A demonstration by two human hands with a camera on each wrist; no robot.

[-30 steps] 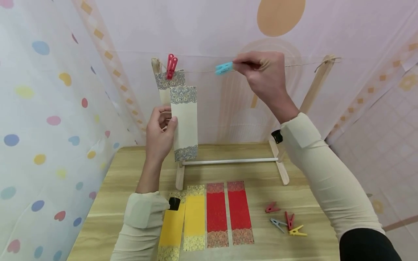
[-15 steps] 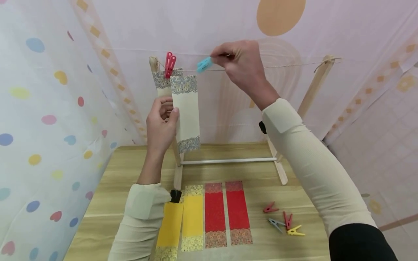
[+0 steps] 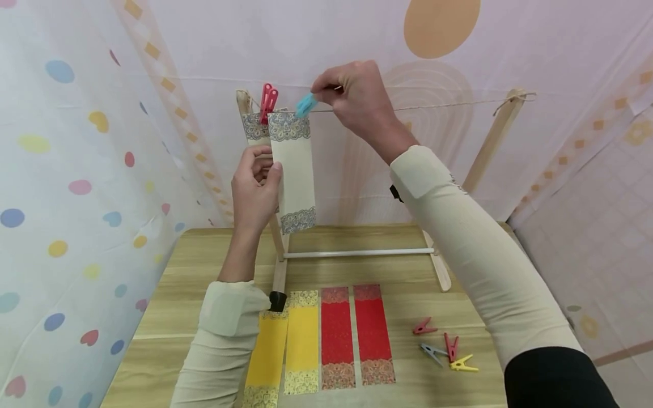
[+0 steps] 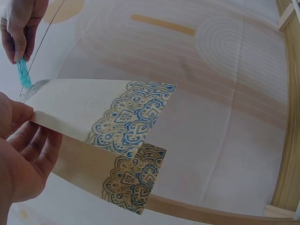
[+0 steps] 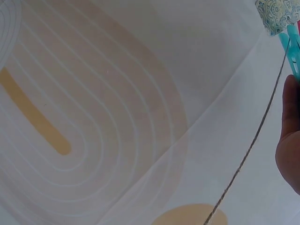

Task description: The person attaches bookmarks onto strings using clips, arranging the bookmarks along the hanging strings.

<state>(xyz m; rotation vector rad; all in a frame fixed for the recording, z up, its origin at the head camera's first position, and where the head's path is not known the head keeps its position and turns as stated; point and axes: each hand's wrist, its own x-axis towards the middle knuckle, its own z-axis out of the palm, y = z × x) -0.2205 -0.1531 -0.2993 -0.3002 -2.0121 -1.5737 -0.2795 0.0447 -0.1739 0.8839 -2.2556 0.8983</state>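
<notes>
My left hand (image 3: 257,190) pinches the left edge of a cream paper strip (image 3: 295,175) with blue patterned ends, held upright at the string (image 3: 433,106). Between thumb and fingers of my right hand (image 3: 357,105) is a light blue clothespin (image 3: 306,105), its tip at the strip's top right corner. In the right wrist view the clothespin (image 5: 293,49) meets the strip's patterned end (image 5: 276,15); whether it bites the paper I cannot tell. Behind hangs another cream strip (image 3: 255,129), partly hidden, clipped to the string by red clothespins (image 3: 267,102).
Two yellow strips (image 3: 302,340) and two red strips (image 3: 338,334) lie on the wooden table (image 3: 168,294). To their right are several loose clothespins (image 3: 451,345). The string is tied to wooden posts (image 3: 492,141), joined low down by a white rod (image 3: 357,253).
My right hand has moved left along the string with the light blue clothespin, up to the cream strip. My left hand has raised that strip to string height.
</notes>
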